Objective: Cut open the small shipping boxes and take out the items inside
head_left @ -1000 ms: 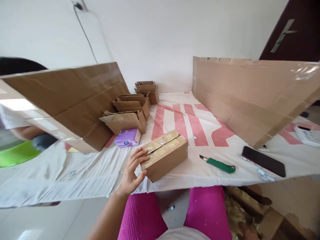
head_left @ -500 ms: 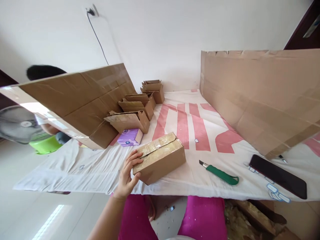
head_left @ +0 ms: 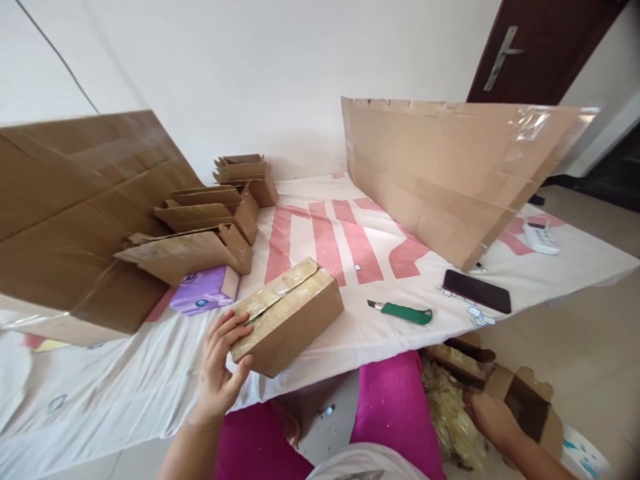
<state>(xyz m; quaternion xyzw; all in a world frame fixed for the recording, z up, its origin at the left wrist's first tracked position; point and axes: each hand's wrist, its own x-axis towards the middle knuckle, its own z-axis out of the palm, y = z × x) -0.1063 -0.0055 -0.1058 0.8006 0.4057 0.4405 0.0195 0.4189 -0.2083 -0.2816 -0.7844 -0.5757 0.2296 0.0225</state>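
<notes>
A closed cardboard box (head_left: 295, 320), with clear tape over its top seam, lies at an angle near the table's front edge. My left hand (head_left: 223, 360) grips its near left end, fingers on top and thumb against the side. Down at the right, below the table, my right hand (head_left: 493, 417) reaches in beside crumpled tape (head_left: 453, 420) and an open cardboard box (head_left: 530, 400); its fingers are mostly hidden. A green utility knife (head_left: 407, 313) with its blade out lies right of the closed box.
Open small boxes (head_left: 200, 220) stand in a row on the left, behind a purple tissue pack (head_left: 205, 291). Large cardboard panels rise at the left (head_left: 90, 180) and right (head_left: 425, 167). A phone (head_left: 477, 291) and a white device (head_left: 540, 238) lie on the right of the cloth-covered table (head_left: 150, 380).
The view has swung to the right, bringing the door handle and white device into sight. My right hand has come into view low at the right. My left hand stays on the box.
</notes>
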